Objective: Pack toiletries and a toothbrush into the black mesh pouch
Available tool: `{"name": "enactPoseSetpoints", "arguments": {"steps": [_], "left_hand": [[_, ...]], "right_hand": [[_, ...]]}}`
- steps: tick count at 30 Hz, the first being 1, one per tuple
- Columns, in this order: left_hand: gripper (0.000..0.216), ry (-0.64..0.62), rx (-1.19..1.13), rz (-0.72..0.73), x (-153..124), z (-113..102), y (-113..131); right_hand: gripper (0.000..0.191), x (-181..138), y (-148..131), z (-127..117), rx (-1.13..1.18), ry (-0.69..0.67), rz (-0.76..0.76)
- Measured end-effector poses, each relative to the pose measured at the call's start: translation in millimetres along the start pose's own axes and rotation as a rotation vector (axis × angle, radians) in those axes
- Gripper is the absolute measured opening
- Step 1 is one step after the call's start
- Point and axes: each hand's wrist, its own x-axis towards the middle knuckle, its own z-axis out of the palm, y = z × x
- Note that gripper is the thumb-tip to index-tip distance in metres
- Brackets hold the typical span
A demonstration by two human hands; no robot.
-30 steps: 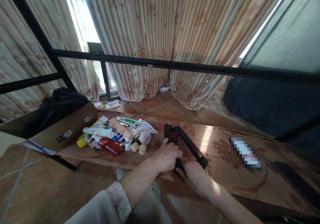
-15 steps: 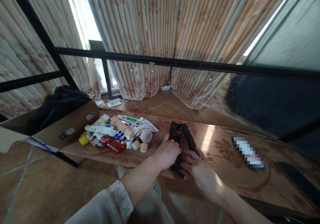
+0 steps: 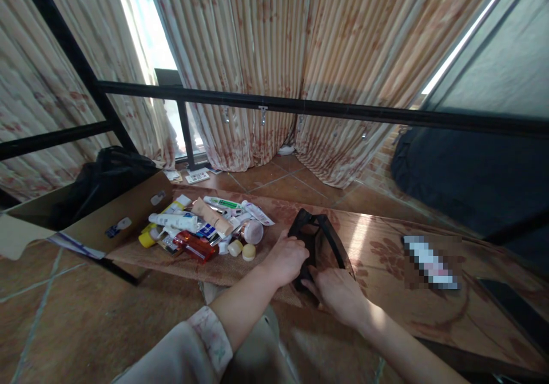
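Observation:
A small black bag (image 3: pixel 315 246) stands on the cloth-covered bench with its top open and dark strap-like edges raised. My left hand (image 3: pixel 288 260) grips its left rim, fingers curled over the edge. At the near right side, my right hand (image 3: pixel 338 293) is closed on the bag's edge; several of its fingertips are hidden by the bag. What lies inside is too dark to make out. Left of the bag is a heap of toiletries: a red translucent bottle (image 3: pixel 196 246), a beige tube (image 3: pixel 211 217), a white tube (image 3: pixel 174 221), a clear round jar (image 3: pixel 253 232) and a small yellow-capped jar (image 3: pixel 249 252).
A cardboard box (image 3: pixel 128 212) with a black plastic bag (image 3: pixel 107 172) in it sits at the bench's left end. A blurred-out phone-like item (image 3: pixel 431 262) and a dark flat object (image 3: pixel 512 309) lie right. A black metal rail (image 3: pixel 274 103) crosses before the curtains (image 3: pixel 257 40).
My right hand has shifted slightly lower and its fingers have gone further behind the bag's edge. The bag's mouth is spread wider. My left hand keeps its grip.

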Motion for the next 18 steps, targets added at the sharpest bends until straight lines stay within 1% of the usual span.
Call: {"name": "enactPoseSetpoints", "arguments": {"steps": [2,6,8,10,13,15,18], "left_hand": [[0.015,0.0,0.005,-0.007,0,0,-1],[0.01,-0.037,0.004,-0.045,-3,-5,2],[0.009,-0.021,-0.005,-0.05,-6,-9,5],[0.012,0.014,-0.014,-0.042,-9,-14,10],[0.015,0.039,-0.034,-0.031,-9,-18,16],[0.015,0.046,-0.051,-0.034,-9,-18,17],[0.016,0.066,-0.085,-0.07,-9,-15,11]], "right_hand": [[0.039,0,-1,5,-0.001,0.01,-0.005],[0.036,7,-6,12,-0.017,-0.012,-0.042],[0.031,12,-9,15,-0.036,-0.024,-0.068],[0.027,15,-10,19,-0.037,-0.031,-0.094],[0.025,17,-9,24,-0.011,-0.045,-0.097],[0.026,17,-8,26,-0.003,-0.046,-0.087],[0.028,17,-9,27,-0.002,-0.031,-0.073]]}}
